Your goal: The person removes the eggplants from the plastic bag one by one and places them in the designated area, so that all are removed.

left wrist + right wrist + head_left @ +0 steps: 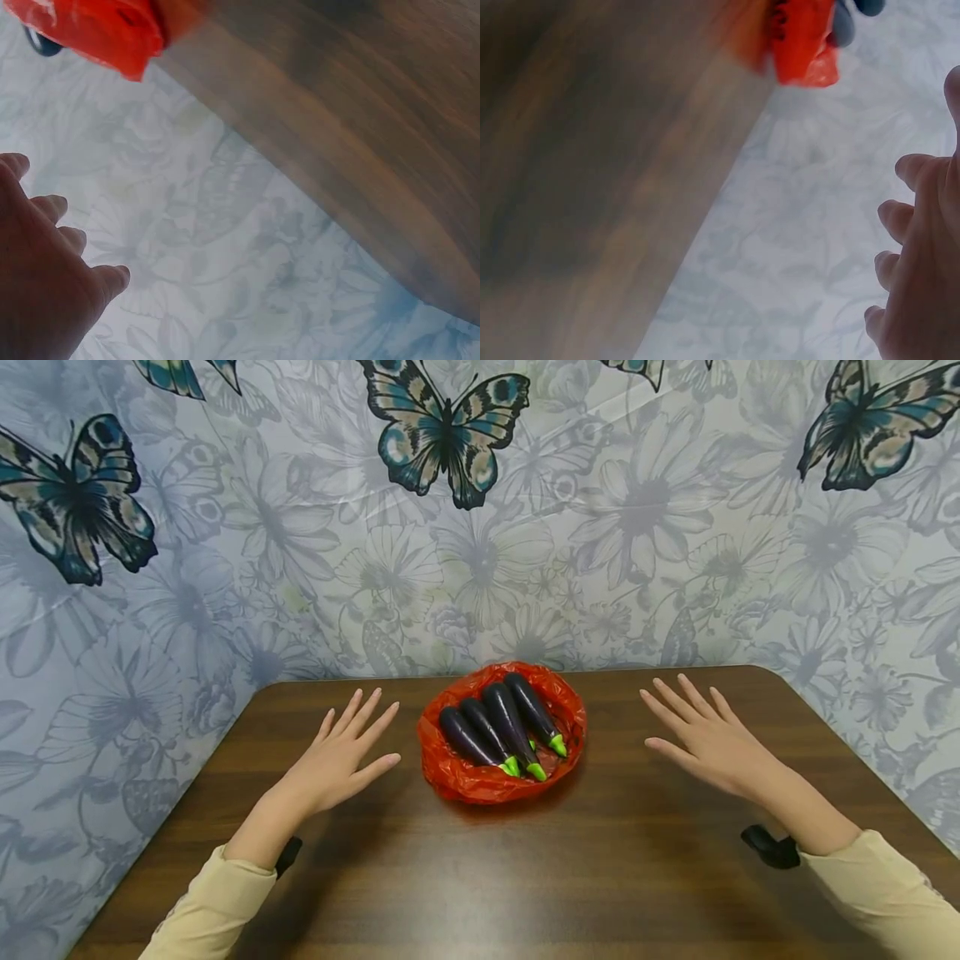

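Four eggplants inside the red plastic bag, stems toward its near right side; left hand left of the bag, right hand right of it, both empty, fingers spread. Note probable hazard: spillage over the low rim from one-sided pulling.

Passable inward from left hand and right hand across the tabletop; blocked midway by the red bag of eggplants; behind it, probably narrow before the patterned backdrop.
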Available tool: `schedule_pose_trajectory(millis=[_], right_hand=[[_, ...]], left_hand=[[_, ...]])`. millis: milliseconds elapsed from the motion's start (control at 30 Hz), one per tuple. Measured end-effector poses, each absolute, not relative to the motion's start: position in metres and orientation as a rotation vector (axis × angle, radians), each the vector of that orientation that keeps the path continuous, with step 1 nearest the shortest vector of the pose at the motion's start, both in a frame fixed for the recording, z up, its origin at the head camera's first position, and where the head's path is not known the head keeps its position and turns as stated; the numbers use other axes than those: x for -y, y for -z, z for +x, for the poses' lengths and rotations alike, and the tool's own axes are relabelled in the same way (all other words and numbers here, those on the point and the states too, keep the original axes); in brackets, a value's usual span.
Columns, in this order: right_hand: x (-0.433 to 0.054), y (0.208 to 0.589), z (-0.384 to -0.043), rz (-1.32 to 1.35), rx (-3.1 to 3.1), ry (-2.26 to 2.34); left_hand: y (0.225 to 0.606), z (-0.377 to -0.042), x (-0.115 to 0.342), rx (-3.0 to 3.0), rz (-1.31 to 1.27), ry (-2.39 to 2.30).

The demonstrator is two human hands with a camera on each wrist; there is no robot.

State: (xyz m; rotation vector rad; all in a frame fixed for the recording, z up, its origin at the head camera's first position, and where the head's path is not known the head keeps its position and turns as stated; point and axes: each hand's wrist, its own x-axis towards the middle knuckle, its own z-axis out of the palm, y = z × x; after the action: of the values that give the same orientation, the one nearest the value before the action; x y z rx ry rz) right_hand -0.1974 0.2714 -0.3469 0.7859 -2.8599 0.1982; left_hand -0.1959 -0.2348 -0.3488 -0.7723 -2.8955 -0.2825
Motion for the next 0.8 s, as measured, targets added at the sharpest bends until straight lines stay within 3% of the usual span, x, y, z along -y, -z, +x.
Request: schedule_pose_trajectory(millis=[800], right_hand=[[-0.183,0.359,-0.226,0.916,2.810,-0.408]], left_hand=[[0.369,-0.213,0.185,2.845,-0.882,0.578]])
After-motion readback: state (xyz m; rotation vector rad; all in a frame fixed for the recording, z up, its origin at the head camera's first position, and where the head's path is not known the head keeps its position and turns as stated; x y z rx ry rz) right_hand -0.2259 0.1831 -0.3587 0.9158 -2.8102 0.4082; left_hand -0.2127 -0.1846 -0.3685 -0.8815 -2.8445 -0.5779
